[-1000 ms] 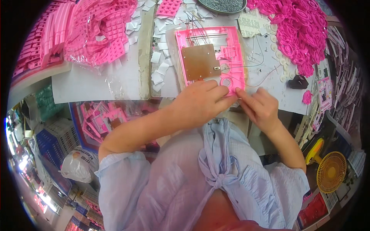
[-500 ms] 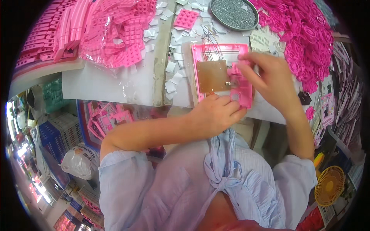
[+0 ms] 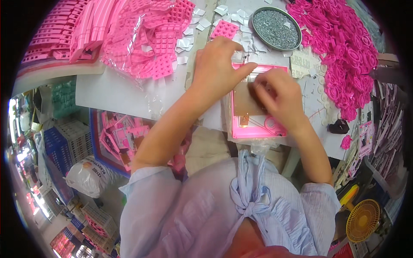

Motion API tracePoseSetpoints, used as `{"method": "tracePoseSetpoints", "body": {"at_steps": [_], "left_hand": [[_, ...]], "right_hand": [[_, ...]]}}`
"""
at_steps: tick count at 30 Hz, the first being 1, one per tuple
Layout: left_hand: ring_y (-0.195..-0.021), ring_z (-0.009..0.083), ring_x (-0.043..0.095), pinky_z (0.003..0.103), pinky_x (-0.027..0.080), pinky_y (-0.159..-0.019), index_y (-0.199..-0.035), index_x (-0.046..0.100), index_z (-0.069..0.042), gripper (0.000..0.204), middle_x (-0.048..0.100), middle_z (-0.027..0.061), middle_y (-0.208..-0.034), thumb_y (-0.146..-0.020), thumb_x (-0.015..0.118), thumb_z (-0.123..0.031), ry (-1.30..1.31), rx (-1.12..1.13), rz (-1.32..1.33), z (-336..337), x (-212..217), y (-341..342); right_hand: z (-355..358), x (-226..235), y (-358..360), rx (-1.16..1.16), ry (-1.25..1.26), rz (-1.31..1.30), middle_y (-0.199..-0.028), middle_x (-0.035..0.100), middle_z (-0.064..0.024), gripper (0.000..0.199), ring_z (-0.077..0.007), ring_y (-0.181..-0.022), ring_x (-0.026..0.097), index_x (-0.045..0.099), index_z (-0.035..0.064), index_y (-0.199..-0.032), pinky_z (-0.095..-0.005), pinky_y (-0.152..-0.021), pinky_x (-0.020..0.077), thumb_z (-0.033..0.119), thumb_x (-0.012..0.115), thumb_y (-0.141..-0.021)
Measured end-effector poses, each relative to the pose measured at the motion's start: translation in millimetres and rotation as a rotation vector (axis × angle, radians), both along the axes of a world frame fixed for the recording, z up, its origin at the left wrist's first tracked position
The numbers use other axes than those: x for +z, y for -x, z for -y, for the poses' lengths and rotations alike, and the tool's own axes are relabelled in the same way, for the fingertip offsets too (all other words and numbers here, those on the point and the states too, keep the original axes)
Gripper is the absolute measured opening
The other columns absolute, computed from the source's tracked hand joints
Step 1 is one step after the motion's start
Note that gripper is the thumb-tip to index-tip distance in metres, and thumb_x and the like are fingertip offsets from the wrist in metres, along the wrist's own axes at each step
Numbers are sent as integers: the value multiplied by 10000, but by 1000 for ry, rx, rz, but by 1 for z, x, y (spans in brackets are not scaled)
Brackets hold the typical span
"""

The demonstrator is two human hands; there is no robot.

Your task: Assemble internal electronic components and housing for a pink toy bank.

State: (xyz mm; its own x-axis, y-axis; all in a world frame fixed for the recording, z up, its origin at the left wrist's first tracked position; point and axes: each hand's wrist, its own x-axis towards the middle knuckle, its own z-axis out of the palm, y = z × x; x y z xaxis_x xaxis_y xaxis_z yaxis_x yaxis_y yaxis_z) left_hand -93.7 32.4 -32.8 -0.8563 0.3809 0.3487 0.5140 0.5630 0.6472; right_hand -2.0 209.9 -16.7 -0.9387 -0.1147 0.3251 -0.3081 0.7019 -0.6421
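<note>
On the bench [image 3: 116, 94], at its near edge, a pink casing [image 3: 258, 134] lies inner side up with a brown board [image 3: 246, 103] inside it. The left hand [image 3: 215, 64] extends over the far-left corner, beside the wires [image 3: 245, 57]; its grip is open, thumb and fingers apart. The right hand [image 3: 283, 96] curls over the right part of the board; whether its grip holds anything cannot be told. The step in hand appears to be handling the board and wires within the casing. The next move calls for fine fingertip control, without straining the wires.
</note>
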Motion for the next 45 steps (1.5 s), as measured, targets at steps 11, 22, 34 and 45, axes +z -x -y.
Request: {"method": "tracePoseSetpoints", "body": {"at_steps": [11,22,34,45], "left_hand": [[-936,151,602,418,353,-922,-1013,776,-229,241,676,-61,-953,-780,771,-167,89,-219,-420,3,4,-13],[-789,262,645,366,516,-713,-1022,734,-65,169,706,84,-866,-853,730,-58,-115,-295,-4,10,3,-23],[-919,278,589,425,432,-833,-872,683,-84,60,625,63,-944,-842,710,-128,110,-520,-88,-16,13,-11],[-975,250,557,414,408,-879,-842,659,-54,100,596,69,-1004,-792,623,-133,365,-540,-279,-29,13,-28]], "right_hand": [[-34,14,53,190,-61,-216,-1007,681,-129,351,-348,-950,615,675,48,-1097,-444,-831,527,20,678,-747],[-38,17,31,181,-436,-108,-904,642,-103,161,-324,-900,608,649,51,-899,-429,-785,524,86,691,-747],[-7,21,-45,-72,-249,182,-865,623,-133,110,-344,-839,615,660,27,-914,-445,-724,510,54,709,-820],[-6,30,-40,-101,-382,109,-908,595,-113,121,-322,-867,573,618,37,-861,-425,-728,500,39,703,-774]]}}
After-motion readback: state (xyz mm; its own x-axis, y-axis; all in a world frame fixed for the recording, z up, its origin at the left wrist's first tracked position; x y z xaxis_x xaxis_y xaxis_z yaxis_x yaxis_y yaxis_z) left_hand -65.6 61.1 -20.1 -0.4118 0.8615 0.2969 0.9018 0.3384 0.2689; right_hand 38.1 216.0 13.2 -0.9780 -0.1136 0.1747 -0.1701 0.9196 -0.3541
